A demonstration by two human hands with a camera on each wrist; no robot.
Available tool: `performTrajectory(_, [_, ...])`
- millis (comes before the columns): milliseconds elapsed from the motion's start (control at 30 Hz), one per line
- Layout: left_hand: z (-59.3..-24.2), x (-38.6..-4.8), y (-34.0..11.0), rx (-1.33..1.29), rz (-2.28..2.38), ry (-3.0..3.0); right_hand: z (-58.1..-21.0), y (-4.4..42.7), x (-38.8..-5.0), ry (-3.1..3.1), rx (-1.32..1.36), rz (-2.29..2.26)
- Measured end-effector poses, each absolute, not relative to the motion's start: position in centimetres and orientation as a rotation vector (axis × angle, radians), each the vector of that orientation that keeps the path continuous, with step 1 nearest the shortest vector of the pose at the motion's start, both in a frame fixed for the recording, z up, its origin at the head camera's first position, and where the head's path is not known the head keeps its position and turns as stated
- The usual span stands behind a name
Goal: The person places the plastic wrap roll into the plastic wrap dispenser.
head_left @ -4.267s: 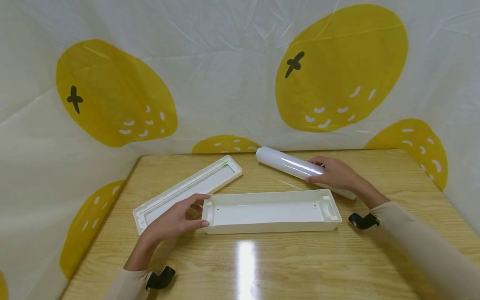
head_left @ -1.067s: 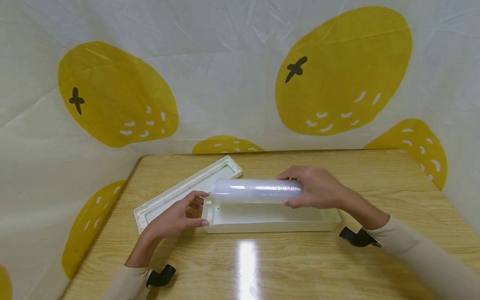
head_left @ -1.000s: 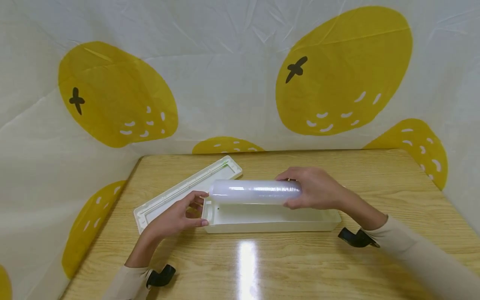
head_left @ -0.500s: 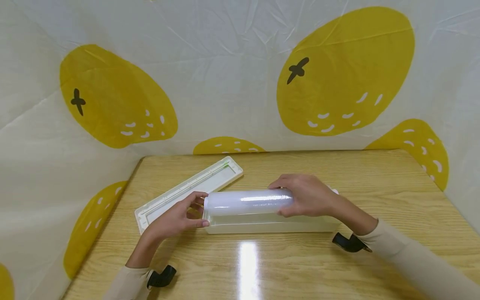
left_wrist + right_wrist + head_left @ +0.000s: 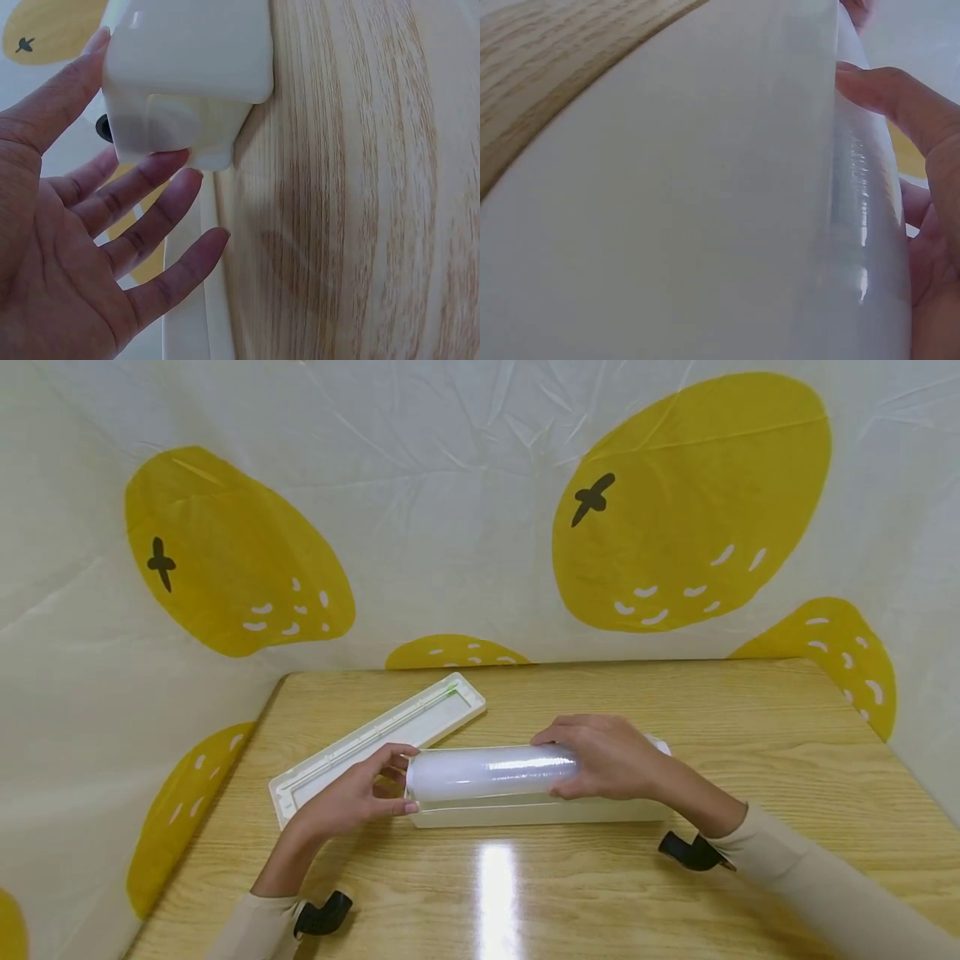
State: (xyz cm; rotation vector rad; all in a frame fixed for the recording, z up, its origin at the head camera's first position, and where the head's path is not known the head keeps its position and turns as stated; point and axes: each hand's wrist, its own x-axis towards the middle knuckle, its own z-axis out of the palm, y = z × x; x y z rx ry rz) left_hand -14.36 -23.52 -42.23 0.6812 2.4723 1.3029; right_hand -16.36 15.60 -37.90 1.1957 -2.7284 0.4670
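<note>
A long white box (image 5: 540, 814) lies lengthwise on the wooden table. A roll of clear film (image 5: 457, 774) sits in its opening, its left end at the box's left end. My right hand (image 5: 607, 756) grips the roll from above, right of its middle; in the right wrist view the thumb presses the roll (image 5: 862, 225) beside the box wall (image 5: 667, 187). My left hand (image 5: 352, 793) holds the box's left end between thumb and fingers. In the left wrist view, that hand (image 5: 97, 217) has thumb and fingertips against the box end (image 5: 187, 60). The roll's right part is hidden under my right hand.
A white lid (image 5: 375, 739) lies slanted behind the box on the left, a thin strip with a green end along it. The wooden table (image 5: 600, 893) reaches back to a pale curtain (image 5: 450, 527) with yellow fruit prints.
My right hand has picked up the roll from behind the box, brought it left and forward, and lowered it into the box opening. My left hand has stayed at the box's left end.
</note>
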Motion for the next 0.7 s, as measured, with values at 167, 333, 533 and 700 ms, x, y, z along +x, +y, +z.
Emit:
performTrajectory(167, [-42.2, -14.3, -23.5, 0.661, 1.288, 2.478, -38.2, 15.7, -16.2, -2.727, 1.203, 0.486])
performTrajectory(333, [-42.1, -14.4, -23.4, 0.646, 1.278, 2.484, -38.5, 15.8, -16.1, -2.715, 1.211, 0.491])
performTrajectory(533, [-42.0, -14.4, -23.5, 0.642, 1.270, 2.492, -38.8, 15.8, -16.1, -2.731, 1.204, 0.492])
performTrajectory(700, [-42.0, -14.4, -23.5, 0.655, 1.252, 2.504, -39.0, 16.0, -16.0, -2.759, 1.206, 0.492])
